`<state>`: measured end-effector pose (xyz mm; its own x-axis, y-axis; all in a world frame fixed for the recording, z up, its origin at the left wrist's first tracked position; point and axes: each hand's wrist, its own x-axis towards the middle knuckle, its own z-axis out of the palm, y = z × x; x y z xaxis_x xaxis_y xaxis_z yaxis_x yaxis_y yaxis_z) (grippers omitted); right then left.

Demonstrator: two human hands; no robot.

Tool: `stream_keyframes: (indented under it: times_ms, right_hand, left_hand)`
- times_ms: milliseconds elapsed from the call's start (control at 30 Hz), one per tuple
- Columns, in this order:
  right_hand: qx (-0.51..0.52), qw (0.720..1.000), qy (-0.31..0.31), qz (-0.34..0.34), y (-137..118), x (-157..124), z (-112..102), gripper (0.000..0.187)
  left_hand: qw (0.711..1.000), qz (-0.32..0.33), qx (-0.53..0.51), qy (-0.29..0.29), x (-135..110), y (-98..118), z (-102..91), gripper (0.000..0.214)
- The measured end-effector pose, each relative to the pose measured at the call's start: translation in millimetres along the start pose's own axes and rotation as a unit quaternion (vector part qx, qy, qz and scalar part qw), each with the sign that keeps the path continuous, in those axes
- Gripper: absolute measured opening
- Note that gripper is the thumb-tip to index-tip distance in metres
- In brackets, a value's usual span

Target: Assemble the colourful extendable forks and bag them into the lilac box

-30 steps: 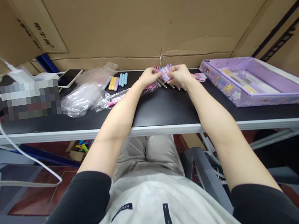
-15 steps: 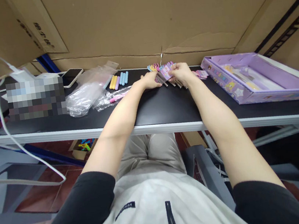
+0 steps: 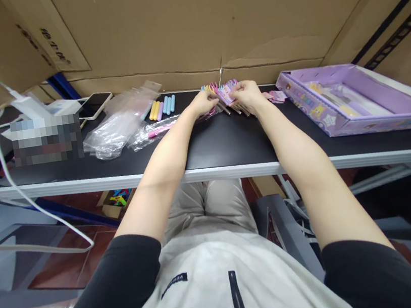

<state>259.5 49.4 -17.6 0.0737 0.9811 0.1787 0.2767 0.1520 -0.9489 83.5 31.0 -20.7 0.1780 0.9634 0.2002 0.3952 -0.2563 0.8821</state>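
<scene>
Head, box [image 3: 377, 124]: stationery [image 3: 336, 102], R grip [image 3: 247, 96]: cards [image 3: 226, 92]

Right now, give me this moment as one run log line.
left hand: pinching card | right hand: pinching card | scissors: on table by hands | far right: purple box

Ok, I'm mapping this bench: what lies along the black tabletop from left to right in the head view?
Left to right: white charger, clear plastic bags, coloured sticks, left hand, pink card, right hand, purple box.
</scene>
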Motion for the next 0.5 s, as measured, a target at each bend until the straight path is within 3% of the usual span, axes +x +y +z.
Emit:
stream_keyframes:
  times_ms: [267,500]
  right_hand:
    - [0.000,1.000,-0.005,-0.010,-1.7,-1.6,0.4,0.034]
    - [-0.005,1.000,-0.012,-0.007,-8.7,-11.1,1.8,0.038]
  left_hand:
    - [0.998,-0.028,-0.011,0.063,2.9,1.2,5.8,0.022]
    - [0.995,-0.048,-0.060,0.067,-1.7,8.0,6.9,0.028]
